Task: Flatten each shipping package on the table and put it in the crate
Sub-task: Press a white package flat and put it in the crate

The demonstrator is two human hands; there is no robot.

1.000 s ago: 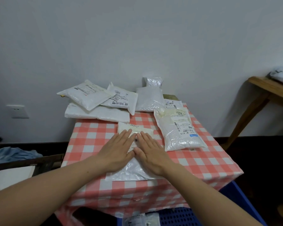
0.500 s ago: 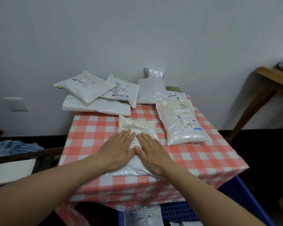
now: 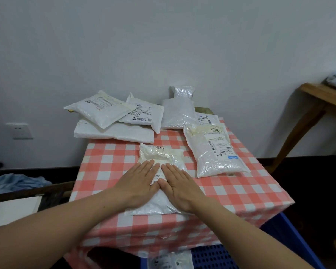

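Observation:
A white shipping package (image 3: 161,156) lies in the middle of the red-and-white checked table (image 3: 109,164). My left hand (image 3: 137,183) and my right hand (image 3: 179,184) press flat on its near half, side by side, fingers straight and thumbs almost touching. A longer labelled package (image 3: 213,150) lies to the right of it. Several more white packages (image 3: 113,121) are piled along the table's far edge. The blue crate (image 3: 213,257) stands on the floor below the table's front edge, with a package (image 3: 171,262) inside it.
A wooden side table (image 3: 322,101) stands at the right with a bundle on top. At the left are a dark wooden frame (image 3: 27,193), a white board (image 3: 12,210) and blue cloth (image 3: 16,183). The wall behind carries a socket (image 3: 19,131).
Both hands have slid a little toward me down the package, uncovering more of its far end. The view has tipped down, showing more of the crate.

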